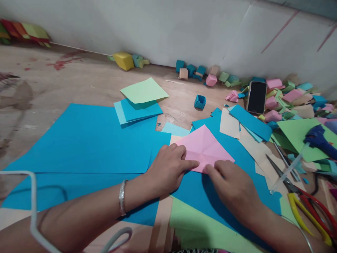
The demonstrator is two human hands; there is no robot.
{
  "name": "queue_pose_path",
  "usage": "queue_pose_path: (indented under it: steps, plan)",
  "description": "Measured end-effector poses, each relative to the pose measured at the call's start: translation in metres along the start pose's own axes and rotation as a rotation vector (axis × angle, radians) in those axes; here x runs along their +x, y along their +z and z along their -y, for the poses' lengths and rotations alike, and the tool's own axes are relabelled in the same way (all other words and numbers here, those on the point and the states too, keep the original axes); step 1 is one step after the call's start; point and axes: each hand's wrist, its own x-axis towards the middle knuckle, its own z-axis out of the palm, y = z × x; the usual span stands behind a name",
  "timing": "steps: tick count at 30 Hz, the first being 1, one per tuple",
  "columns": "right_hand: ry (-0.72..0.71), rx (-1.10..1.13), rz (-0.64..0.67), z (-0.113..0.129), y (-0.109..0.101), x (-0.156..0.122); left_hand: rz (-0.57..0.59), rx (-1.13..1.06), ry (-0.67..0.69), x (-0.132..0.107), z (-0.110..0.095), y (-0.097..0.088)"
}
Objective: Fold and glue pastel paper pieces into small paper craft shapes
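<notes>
A pink square of paper (204, 146) with crossing crease lines lies turned corner-up on blue sheets. My left hand (168, 168) presses on its left side, fingers curled and the index finger stretched along the near edge. At the near right edge, my right hand (231, 186) grips the paper between thumb and curled fingers. The near edge looks folded, though the fingertips partly hide it. Beneath the hands are large blue paper sheets (89, 140) and light green sheets (195, 225).
Scissors (296, 189) and a blue glue gun (316, 137) lie at right. A phone (256, 97) rests against a heap of folded paper pieces (292, 95). A small blue paper box (200, 102) stands beyond the pink paper. A white cable (33, 207) crosses at lower left.
</notes>
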Motion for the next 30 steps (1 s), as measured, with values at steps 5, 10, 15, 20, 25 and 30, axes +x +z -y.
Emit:
queue_pose_path:
  steps: [5,10,15,20,25,30]
  plan:
    - [-0.18,0.132,0.032,0.009,0.0,0.005,0.008,0.003,0.001,0.002,-0.001,-0.002]
    - [-0.191,0.048,0.043,0.005,-0.01,0.0,0.002,0.018,0.017,0.002,0.001,-0.002]
    - [-0.165,-0.008,0.101,0.0,-0.016,-0.008,-0.032,0.072,0.05,-0.002,0.002,0.001]
    - [-0.155,0.01,0.089,0.0,-0.013,-0.007,-0.08,0.195,0.216,-0.002,0.002,0.0]
    - [-0.148,0.021,0.088,-0.001,-0.013,-0.006,-0.111,0.244,0.324,-0.008,0.006,-0.006]
    - [-0.131,0.017,0.076,-0.001,-0.01,-0.008,-0.093,0.301,0.288,-0.031,0.009,-0.011]
